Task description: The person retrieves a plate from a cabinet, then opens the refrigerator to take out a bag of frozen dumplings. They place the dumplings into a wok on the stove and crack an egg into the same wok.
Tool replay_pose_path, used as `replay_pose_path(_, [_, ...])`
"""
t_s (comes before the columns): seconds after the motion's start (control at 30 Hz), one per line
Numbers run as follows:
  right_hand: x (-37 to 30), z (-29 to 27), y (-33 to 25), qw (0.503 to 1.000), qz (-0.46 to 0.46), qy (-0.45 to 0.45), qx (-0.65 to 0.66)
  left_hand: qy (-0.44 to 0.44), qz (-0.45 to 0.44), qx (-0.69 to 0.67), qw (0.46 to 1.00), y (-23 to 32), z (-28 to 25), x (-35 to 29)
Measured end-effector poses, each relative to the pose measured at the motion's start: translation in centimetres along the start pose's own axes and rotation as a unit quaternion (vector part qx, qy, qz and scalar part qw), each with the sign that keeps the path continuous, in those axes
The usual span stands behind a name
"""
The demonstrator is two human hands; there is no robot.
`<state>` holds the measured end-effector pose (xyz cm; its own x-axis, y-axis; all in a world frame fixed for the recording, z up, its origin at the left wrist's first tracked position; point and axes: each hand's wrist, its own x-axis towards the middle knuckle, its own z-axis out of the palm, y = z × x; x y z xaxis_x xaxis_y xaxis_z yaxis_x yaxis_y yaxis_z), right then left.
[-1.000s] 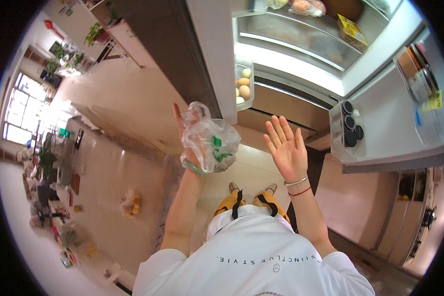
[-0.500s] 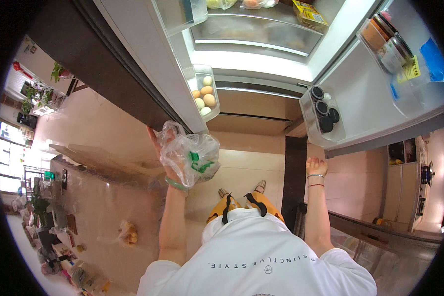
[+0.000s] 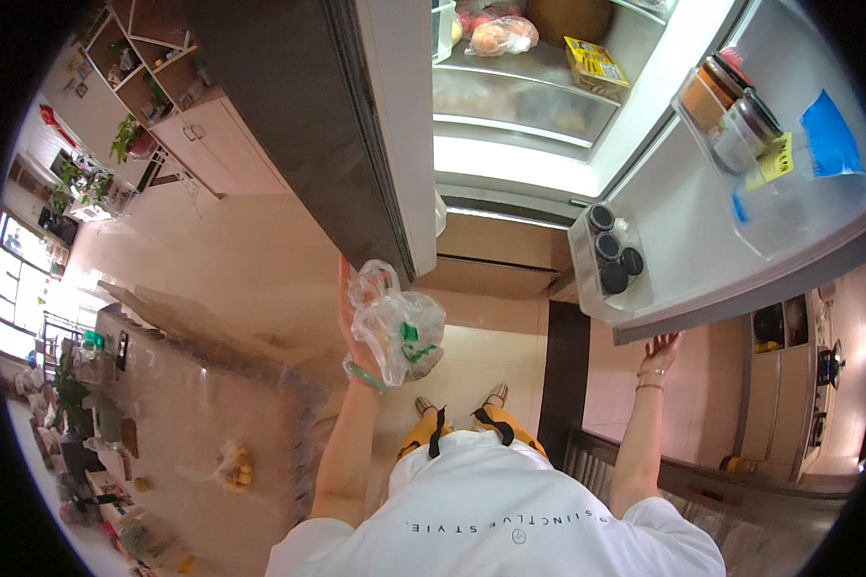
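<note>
My left hand (image 3: pixel 347 313) is at the lower edge of the left refrigerator door (image 3: pixel 303 125), its fingers along the dark outer side. A crumpled clear plastic bag (image 3: pixel 394 322) with green print hangs from this hand; the thumb is hidden behind it. My right hand (image 3: pixel 660 353) reaches up to the lower edge of the right refrigerator door (image 3: pixel 664 202), fingers apart and tips touching or close to it. Both doors stand partly open around the lit refrigerator (image 3: pixel 510 125). Inside are a bag of round fruit (image 3: pixel 502 37) and a yellow-labelled package (image 3: pixel 597 67).
Black-lidded jars (image 3: pixel 608 248) and larger jars (image 3: pixel 731 106) sit in the right door's bins, beside a blue-and-clear bag (image 3: pixel 837 139). At left, a plastic-covered table (image 3: pixel 192 404) bears a bag of yellow items (image 3: pixel 233 468). A kitchen counter (image 3: pixel 784 394) is at right.
The left door has swung rightward, covering its egg bin. My left hand and the plastic bag moved right with it. My right hand moved right, opening its fingers at the right door's edge.
</note>
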<state>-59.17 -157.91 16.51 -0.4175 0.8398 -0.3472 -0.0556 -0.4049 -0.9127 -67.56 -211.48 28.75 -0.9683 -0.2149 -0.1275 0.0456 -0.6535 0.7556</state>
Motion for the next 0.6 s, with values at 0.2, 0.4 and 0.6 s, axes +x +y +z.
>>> replay_pose_path(0.2, [7.6, -6.5, 3.9, 0.953, 0.084, -0.279, -0.086, -0.006, 0.031, 0.045, 0.998, -1.8, 5.8, 0.3])
replay_pose_path(0.4, [3.0, 1.3, 7.1, 0.937, 0.169, -0.268, -0.151, 0.016, 0.066, 0.119, 0.991, -2.8, 9.2, 1.4])
replay_pose_path(0.6, [-4.5, 10.3, 5.9, 0.841, 0.362, -0.391, 0.097, -0.046, -0.095, -0.160, 0.981, -5.3, 7.5, 6.0])
